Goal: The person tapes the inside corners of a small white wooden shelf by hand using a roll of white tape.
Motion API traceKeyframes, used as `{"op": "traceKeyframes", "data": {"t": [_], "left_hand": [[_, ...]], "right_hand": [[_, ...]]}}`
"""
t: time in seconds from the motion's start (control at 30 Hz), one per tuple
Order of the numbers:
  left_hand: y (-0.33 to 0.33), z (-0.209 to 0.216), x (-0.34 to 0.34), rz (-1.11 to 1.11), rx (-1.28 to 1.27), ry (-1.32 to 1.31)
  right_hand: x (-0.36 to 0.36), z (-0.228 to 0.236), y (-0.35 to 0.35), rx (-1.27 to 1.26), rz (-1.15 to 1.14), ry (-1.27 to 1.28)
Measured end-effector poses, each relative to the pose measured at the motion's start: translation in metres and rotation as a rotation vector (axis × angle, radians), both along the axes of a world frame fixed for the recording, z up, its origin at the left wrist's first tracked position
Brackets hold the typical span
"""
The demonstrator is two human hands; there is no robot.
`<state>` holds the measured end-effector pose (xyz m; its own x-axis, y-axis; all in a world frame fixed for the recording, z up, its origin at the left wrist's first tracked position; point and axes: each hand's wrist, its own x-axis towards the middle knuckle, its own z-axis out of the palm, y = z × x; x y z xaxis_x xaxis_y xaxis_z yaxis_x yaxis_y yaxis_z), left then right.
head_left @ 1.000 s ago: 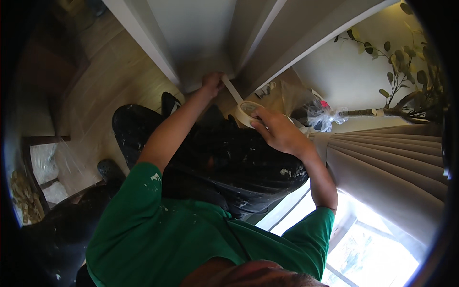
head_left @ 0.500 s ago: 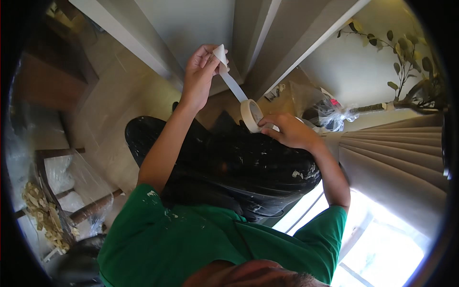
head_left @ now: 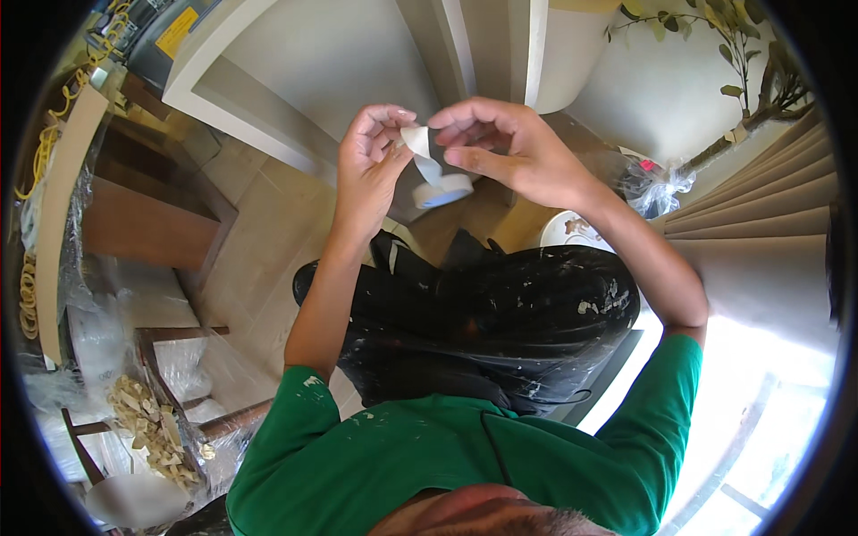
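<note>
The person's left hand [head_left: 368,170] is pinched on the upper end of a narrow, cream-white strip of adhesive tape [head_left: 416,141], thumb on one side and curled fingers on the other. The strip runs down from that grip, slightly twisted, to a round, cream-white roll of adhesive tape [head_left: 444,191], which hangs tilted beneath the two hands, over the brown, wood-look floor [head_left: 259,214]. The right hand [head_left: 527,159] faces the left, its thumb and fingers apart, with the fingertips just beside the strip; whether any of them touches it cannot be told.

Beyond the hands stands a pale grey unit with upright panels [head_left: 331,62]. Below them are the wearer's black, paint-spattered trousers [head_left: 536,286], knees bent, and a green, short-sleeved shirt [head_left: 429,447] with white marks. A round, white container with brown smears [head_left: 572,230] sits near the right forearm, partly hidden by it. Further right are a bunch of clear plastic wrapping [head_left: 661,192], a pleated, grey-beige curtain [head_left: 751,214] and a leafy, dark green plant [head_left: 746,54] against the wall.

On the left stand a brown, box-shaped wooden piece [head_left: 147,223] and, nearer the wearer, a heap of crumpled, tan strips [head_left: 147,420]. Yellow, coiled cord [head_left: 43,165] lies along the far left edge.
</note>
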<state>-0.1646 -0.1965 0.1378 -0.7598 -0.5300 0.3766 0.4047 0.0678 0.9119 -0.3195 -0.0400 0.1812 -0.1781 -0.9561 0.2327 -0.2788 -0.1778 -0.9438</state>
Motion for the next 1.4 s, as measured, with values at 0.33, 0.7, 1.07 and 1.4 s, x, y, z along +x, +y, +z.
{"op": "traceKeyframes", "data": {"t": [0.33, 0.7, 1.07, 1.4], "left_hand": [[0.014, 0.002, 0.019, -0.061, 0.059, 0.026], [0.020, 0.008, 0.028, 0.027, 0.072, -0.009], [0.025, 0.014, 0.022, -0.057, 0.124, -0.009], [0.033, 0.010, 0.019, -0.014, 0.067, 0.007]], "right_hand": [[0.021, -0.010, 0.007, 0.015, 0.155, -0.416], [0.029, -0.021, 0.007, -0.053, 0.075, -0.392], [0.032, -0.015, 0.010, -0.313, -0.173, -0.157], [0.036, -0.010, 0.011, -0.296, -0.178, -0.152]]}}
